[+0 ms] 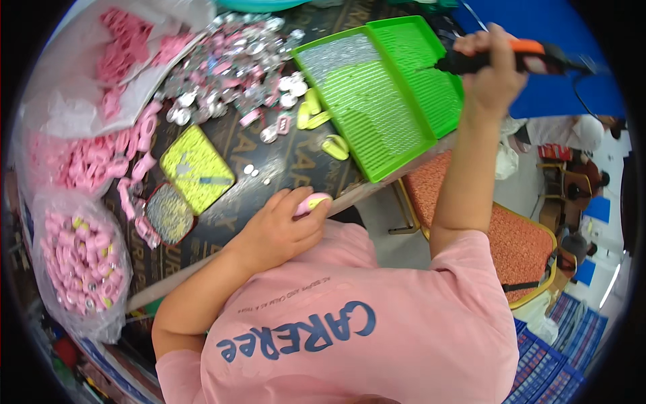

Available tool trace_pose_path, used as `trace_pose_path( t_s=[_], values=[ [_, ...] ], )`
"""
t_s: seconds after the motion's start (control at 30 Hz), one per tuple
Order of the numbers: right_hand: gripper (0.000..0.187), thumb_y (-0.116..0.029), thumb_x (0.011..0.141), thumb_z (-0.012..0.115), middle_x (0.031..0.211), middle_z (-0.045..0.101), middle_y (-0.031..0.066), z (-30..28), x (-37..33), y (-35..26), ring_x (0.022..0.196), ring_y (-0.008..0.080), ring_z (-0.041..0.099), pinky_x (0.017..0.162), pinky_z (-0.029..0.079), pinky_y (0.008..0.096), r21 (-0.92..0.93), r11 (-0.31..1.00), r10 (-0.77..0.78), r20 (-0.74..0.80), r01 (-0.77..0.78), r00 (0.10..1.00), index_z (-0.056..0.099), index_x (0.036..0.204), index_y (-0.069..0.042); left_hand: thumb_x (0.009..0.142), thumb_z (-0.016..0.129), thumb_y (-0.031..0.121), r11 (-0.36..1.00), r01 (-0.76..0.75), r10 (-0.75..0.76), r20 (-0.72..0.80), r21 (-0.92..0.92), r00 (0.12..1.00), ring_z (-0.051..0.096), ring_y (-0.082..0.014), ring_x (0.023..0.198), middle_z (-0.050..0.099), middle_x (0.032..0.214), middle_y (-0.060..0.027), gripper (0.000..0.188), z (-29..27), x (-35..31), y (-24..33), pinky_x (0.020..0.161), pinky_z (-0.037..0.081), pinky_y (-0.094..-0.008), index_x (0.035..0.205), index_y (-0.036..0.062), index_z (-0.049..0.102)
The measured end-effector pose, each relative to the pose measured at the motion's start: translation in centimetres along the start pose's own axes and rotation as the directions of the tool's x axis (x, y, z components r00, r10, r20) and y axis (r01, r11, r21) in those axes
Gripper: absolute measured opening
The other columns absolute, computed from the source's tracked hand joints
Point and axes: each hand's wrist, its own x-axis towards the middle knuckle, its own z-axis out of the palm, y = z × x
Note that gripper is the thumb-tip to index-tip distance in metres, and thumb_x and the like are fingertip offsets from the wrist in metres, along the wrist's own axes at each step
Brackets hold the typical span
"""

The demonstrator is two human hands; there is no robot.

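Observation:
At the near table edge my left hand (282,225) is closed around a small pink plastic casing (311,203) with a yellow-green part in it. My right hand (494,74) is raised at the upper right, wrapped round a black and orange electric screwdriver (531,57). Its thin bit points left, over the right part of a green ribbed tray (434,128). Small silver pieces, perhaps screws, cover the far left part of that tray. Beside it lie several yellow-green plastic parts (334,147). Left of my left hand is a shallow box of small yellow-green pieces (195,165).
A round dish of small parts (169,214) adjoins the yellow-green box. Shiny silver and pink pieces (235,60) are heaped at the back. Clear bags of pink casings (84,262) line the left side. An orange-red chair (515,242) stands right; several people are beyond.

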Motion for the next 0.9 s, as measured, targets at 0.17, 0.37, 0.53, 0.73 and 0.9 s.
trace_pose_path(
  t_s=[0.17,0.37,0.53,0.73,0.9],
  values=[
    [0.02,-0.026,0.098,0.056,0.073,0.052,0.0024,5.9,-7.0,-4.1,0.065,0.0185,0.055,0.069,0.049,0.0403,0.3,0.831,0.346,0.381,-0.468,0.857,0.051,0.086,-0.011,0.074,0.073,0.01,0.993,0.089,-0.094,-0.061,-0.08,0.994,0.062,-0.0368,0.108,0.064,0.125,-0.007,0.022,1.4,-0.6,0.3,0.081,0.056,-0.0461,0.094,0.0041,0.067],
    [0.021,-0.025,0.096,0.063,0.072,0.049,0.0027,10.4,-13.8,-3.7,0.058,0.016,0.05,0.06,0.047,0.0372,0.143,0.836,0.382,0.544,-0.531,0.748,0.048,0.097,-0.01,0.078,0.073,0.011,0.993,0.117,-0.118,-0.099,-0.02,0.988,0.062,-0.0357,0.1,0.062,0.109,-0.0191,0.042,1.4,-0.8,0.2,0.081,0.056,-0.0425,0.119,0.0024,0.066],
    [0.02,0.002,0.09,0.065,0.072,0.058,0.01,11.2,-15.0,-3.5,0.056,0.0179,0.056,0.057,0.051,0.0359,0.256,0.754,0.43,0.505,-0.605,0.748,0.048,0.095,-0.005,0.078,0.072,0.012,0.997,0.083,-0.083,-0.093,-0.007,0.992,0.062,-0.035,0.1,0.061,0.107,-0.0158,0.041,1.3,-1.2,0.2,0.082,0.056,-0.0436,0.118,0.0021,0.066],
    [0.021,0.003,0.089,0.066,0.072,0.058,0.01,11.3,-15.4,-3.3,0.056,0.0174,0.057,0.057,0.051,0.0351,0.235,0.761,0.434,0.51,-0.605,0.743,0.047,0.095,-0.005,0.078,0.07,0.013,0.998,0.056,-0.055,-0.096,0.004,0.994,0.061,-0.035,0.103,0.061,0.107,-0.0135,0.038,1.0,-1.2,0.1,0.082,0.055,-0.0441,0.114,0.0016,0.066],
    [0.024,0.003,0.087,0.068,0.072,0.059,0.0105,11.5,-15.8,-3.6,0.057,0.0165,0.058,0.058,0.053,0.0346,0.217,0.786,0.419,0.501,-0.578,0.757,0.047,0.094,-0.005,0.075,0.067,0.014,0.999,0.034,-0.032,-0.121,0.014,0.992,0.061,-0.032,0.104,0.06,0.108,-0.0056,0.036,1.1,-1.2,0.1,0.079,0.054,-0.0397,0.108,-0.0004,0.069]
  ],
)
